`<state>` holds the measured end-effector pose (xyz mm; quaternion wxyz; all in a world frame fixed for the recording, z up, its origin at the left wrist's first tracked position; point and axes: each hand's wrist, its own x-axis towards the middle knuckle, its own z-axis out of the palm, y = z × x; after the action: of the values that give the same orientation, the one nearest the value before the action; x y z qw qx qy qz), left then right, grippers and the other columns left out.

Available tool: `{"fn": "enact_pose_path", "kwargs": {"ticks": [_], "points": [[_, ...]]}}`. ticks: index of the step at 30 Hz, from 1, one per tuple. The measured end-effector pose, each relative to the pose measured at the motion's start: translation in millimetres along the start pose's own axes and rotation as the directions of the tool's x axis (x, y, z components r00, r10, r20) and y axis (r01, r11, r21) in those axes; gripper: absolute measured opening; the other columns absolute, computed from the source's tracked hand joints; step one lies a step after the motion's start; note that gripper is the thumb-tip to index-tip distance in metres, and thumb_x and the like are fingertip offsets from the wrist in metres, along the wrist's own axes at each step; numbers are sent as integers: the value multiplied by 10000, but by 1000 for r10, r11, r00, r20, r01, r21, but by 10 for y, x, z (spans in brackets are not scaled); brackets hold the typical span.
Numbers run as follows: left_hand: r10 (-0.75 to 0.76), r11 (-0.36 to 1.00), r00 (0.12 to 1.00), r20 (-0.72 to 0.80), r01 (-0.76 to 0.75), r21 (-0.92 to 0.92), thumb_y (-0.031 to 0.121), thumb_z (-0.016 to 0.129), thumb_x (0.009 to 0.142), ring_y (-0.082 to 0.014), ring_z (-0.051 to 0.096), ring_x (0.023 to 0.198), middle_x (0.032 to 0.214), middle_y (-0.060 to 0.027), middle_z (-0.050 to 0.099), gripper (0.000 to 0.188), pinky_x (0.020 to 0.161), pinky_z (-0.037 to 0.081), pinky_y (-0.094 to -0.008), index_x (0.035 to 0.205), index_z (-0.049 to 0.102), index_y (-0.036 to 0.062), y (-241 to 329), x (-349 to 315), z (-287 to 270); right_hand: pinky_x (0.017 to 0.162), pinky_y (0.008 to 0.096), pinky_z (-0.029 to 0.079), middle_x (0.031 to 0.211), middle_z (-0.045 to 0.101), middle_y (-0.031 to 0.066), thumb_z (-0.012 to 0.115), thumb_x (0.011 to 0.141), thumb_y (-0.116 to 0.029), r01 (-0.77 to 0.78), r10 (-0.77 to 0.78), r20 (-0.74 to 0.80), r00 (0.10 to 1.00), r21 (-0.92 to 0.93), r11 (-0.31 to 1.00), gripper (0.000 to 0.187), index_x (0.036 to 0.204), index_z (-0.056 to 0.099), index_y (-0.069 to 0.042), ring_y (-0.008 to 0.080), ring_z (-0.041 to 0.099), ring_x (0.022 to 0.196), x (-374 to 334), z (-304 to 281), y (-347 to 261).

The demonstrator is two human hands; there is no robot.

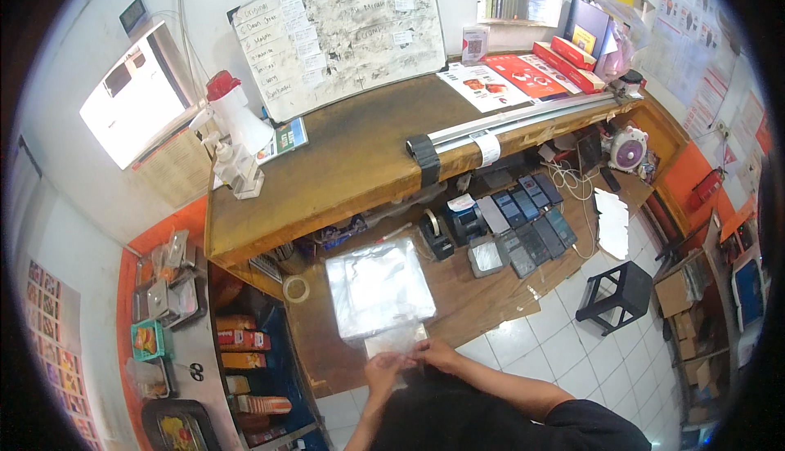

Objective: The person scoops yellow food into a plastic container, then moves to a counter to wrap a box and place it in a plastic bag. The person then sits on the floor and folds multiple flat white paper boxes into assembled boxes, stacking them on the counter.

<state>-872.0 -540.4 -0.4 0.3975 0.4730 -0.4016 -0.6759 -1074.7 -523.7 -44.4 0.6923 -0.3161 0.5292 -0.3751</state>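
Note:
At the near edge of the lower wooden desk, my left hand and my right hand meet, fingers closed. Between them is a thin, pale, see-through plastic piece, pinched at its near end. Just beyond it lies a wide, shiny stack wrapped in see-through plastic; glare hides what is inside. The plastic piece overlaps or adjoins the stack's near side; I cannot tell which. My fingertips are small in view and partly hide each other.
A tape roll lies left of the stack. To its right stand a black tape dispenser, a small grey box and several phones. The raised counter overhangs behind. A black stool stands on the right.

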Motion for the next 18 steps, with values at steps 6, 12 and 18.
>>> {"fn": "enact_pose_path", "kwargs": {"ticks": [6,12,18], "points": [[-36,997,999,40,38,-65,-68,774,971,-310,813,923,1031,-210,805,124,858,691,-418,1074,729,-120,-106,9,-90,750,283,539,923,785,69,851,952,-147,9,-9,-22,1000,-21,1000,173,1016,803,7,135,697,826,-110,85,-170],[59,977,998,2,-58,207,-58,786,960,-210,781,927,1032,-180,815,127,823,638,-329,1078,743,-74,-211,46,-121,784,310,554,940,783,36,826,989,-196,123,-119,32,992,-277,953,176,1043,804,-31,132,694,862,-112,41,-315],[62,956,985,-162,-12,294,-64,743,944,-177,755,858,955,-136,790,201,749,626,-323,1129,668,-35,-271,180,-129,840,355,576,1001,779,34,791,1018,-225,445,-424,154,892,-457,770,201,1046,759,-28,149,700,902,21,155,-239]]}}
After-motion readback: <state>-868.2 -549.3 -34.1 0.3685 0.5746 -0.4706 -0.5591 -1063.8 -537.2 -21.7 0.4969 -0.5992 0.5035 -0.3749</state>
